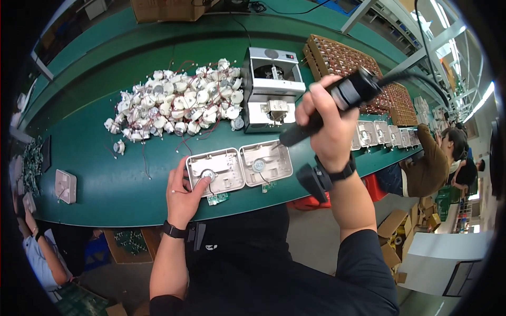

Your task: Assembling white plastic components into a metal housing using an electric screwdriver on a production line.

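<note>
Two open white plastic housings lie side by side on the green bench (116, 195) in front of me. My left hand (182, 203) grips the near-left side of the left housing (231, 167), its thumb pressing by a round metal part (207, 174) inside. A similar round part (259, 165) sits in the right housing (280, 167). Small green circuit boards (218, 199) hang on wires at the housings' near edges. My right hand (333, 129) is wrapped round a black corded electric screwdriver (354, 90), tilted, its tip over the right housing; whether it touches is unclear.
A heap of white round parts with red wires (184, 102) lies beyond the housings. Beside it stands a silver screw feeder (274, 87), then brown trays (342, 58). More housings (382, 132) line the right; another (66, 185) lies left. Co-workers sit at both sides.
</note>
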Available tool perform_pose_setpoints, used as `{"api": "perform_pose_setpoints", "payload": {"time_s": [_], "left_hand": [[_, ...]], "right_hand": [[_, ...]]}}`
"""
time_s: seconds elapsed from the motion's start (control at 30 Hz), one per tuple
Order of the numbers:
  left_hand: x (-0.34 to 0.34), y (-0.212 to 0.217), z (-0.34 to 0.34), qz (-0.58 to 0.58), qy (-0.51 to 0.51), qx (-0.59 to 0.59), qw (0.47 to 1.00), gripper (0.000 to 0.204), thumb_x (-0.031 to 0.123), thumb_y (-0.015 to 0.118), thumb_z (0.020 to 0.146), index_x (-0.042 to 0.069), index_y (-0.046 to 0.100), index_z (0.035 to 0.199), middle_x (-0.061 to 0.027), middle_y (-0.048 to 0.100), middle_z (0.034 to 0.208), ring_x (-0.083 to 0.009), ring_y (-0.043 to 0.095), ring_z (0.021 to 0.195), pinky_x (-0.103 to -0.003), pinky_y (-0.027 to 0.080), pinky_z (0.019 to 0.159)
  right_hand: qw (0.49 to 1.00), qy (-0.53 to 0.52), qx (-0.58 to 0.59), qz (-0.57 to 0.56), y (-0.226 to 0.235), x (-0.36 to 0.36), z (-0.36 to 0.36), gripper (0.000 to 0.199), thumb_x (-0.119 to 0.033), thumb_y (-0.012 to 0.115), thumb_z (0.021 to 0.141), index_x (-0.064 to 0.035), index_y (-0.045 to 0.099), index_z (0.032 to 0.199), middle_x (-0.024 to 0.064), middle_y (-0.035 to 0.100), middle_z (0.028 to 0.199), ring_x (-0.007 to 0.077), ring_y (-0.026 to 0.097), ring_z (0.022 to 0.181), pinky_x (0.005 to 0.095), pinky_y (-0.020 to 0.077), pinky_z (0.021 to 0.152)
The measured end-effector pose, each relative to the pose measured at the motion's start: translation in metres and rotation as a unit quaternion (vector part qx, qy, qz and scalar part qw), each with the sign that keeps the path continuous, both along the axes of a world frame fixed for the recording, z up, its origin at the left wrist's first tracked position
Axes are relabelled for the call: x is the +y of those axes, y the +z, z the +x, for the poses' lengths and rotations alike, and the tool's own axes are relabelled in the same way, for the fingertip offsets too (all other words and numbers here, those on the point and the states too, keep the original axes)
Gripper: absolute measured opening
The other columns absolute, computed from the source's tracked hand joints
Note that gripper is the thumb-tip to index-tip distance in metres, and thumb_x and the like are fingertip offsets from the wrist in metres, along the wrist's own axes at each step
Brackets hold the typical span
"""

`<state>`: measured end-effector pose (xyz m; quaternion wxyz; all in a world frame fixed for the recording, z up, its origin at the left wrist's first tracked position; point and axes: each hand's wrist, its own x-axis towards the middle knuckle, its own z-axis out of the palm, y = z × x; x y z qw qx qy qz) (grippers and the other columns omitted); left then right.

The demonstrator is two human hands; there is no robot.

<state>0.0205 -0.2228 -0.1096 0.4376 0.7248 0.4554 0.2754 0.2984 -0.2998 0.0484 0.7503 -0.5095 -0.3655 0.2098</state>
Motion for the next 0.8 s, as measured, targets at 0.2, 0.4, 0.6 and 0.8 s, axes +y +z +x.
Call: {"api": "perform_pose_setpoints", "payload": {"time_s": [0.2, 0.4, 0.6, 0.8], "left_hand": [[0.002, 0.0, 0.002, 0.003, -0.005, 0.004, 1.0, 0.073, 0.022, 0.085, 0.081, 0.012, 0.054, 0.146, -0.0024, 0.054, 0.098, -0.0101, 0.048, 0.072, -0.026, 0.046, 0.065], [0.0, -0.003, 0.002, -0.001, -0.006, -0.003, 1.0, 0.072, 0.022, 0.084, 0.082, 0.012, 0.053, 0.147, -0.0019, 0.053, 0.096, -0.0106, 0.048, 0.074, -0.026, 0.045, 0.067], [0.001, 0.0, 0.002, -0.002, -0.009, 0.0, 1.0, 0.072, 0.022, 0.084, 0.082, 0.012, 0.053, 0.147, -0.0015, 0.053, 0.094, -0.0112, 0.047, 0.075, -0.026, 0.045, 0.068], [0.003, -0.002, 0.003, 0.0, -0.009, 0.002, 1.0, 0.073, 0.022, 0.084, 0.082, 0.011, 0.053, 0.147, -0.0009, 0.052, 0.091, -0.0116, 0.048, 0.074, -0.027, 0.046, 0.068]], "right_hand": [[0.999, 0.018, -0.024, -0.011, -0.023, -0.032, -0.026, 0.023, -0.002, 0.061, 0.093, -0.0039, 0.045, 0.11, 0.0083, 0.057, 0.072, 0.0171, 0.055, 0.057, 0.0337, 0.048, 0.058], [1.0, 0.008, -0.024, -0.015, -0.048, -0.031, -0.029, 0.025, 0.0, 0.062, 0.091, -0.0044, 0.043, 0.107, 0.0093, 0.058, 0.073, 0.0169, 0.055, 0.057, 0.0338, 0.0491, 0.059], [0.999, 0.006, -0.034, -0.022, -0.064, -0.027, -0.029, 0.024, 0.0, 0.062, 0.091, -0.0047, 0.043, 0.105, 0.0092, 0.059, 0.074, 0.0164, 0.056, 0.058, 0.0327, 0.0504, 0.059], [0.996, 0.001, -0.088, -0.022, -0.066, -0.024, -0.031, 0.024, 0.001, 0.061, 0.091, -0.0037, 0.043, 0.106, 0.0086, 0.058, 0.072, 0.0158, 0.056, 0.058, 0.0322, 0.0502, 0.058]]}}
